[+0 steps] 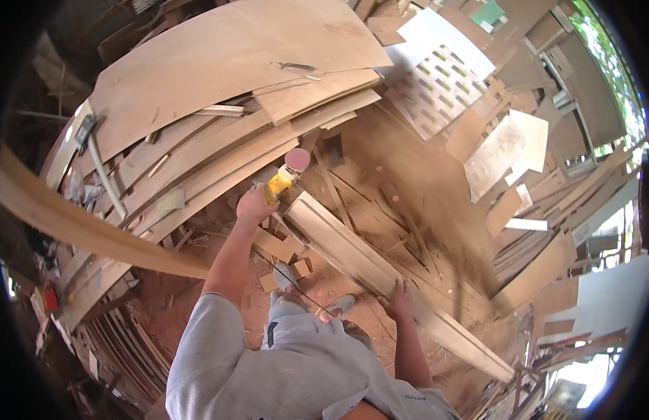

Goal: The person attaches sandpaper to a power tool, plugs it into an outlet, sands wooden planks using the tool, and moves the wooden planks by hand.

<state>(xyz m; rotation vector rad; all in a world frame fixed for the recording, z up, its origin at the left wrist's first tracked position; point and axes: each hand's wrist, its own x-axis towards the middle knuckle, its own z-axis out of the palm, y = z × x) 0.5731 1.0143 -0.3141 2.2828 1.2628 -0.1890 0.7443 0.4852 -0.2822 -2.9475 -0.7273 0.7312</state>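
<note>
My left hand (pixel 254 204) is wrapped around the body of a yellow angle grinder (pixel 278 185). A round pink sanding disc (pixel 297 159) on the grinder's head faces up, apart from the wood. Just right of the tool, a long pale wooden board (pixel 352 241) with grooved edges runs diagonally down to the right. My right hand (pixel 400 302) grips the near edge of that board around its middle; part of its fingers is hidden. A thin dark cord (pixel 296 287) passes in front of my body.
Stacked plywood sheets (pixel 233 56) and planks lie at the upper left. A pale slotted panel (pixel 436 91) leans at the upper right, near more board offcuts (pixel 506 150). Wood blocks (pixel 275 245) and sawdust cover the ground by my feet. A brown beam (pixel 93 220) crosses at left.
</note>
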